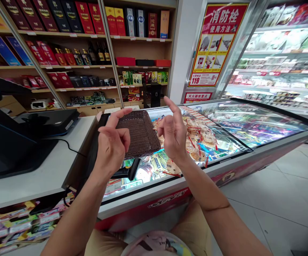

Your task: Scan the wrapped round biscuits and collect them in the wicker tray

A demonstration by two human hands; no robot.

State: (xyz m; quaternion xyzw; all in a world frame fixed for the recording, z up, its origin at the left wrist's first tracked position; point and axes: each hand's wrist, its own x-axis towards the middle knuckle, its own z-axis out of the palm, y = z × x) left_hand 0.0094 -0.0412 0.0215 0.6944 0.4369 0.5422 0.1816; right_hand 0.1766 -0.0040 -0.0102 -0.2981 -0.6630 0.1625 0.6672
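Observation:
My left hand [113,142] is raised in the air, its index finger stretched out and the others partly curled, holding nothing that I can see. Opposite it, my right hand [174,133] points its index finger upward with the thumb and other fingers bent, also without a visible object. Between and behind both hands, a dark brown woven basket [140,133] sits on the glass top of a chest freezer. Right of the basket lies a pile of round, flat snacks in clear bags [196,137] with red ties. A black handheld scanner [129,170] rests below the basket.
A white counter [44,165] with a black checkout terminal [7,138] stands at left. The chest freezer [231,167] runs rightward. Shelves [140,38] of boxed goods line the back wall, and a lit refrigerated display [279,53] stands at far right.

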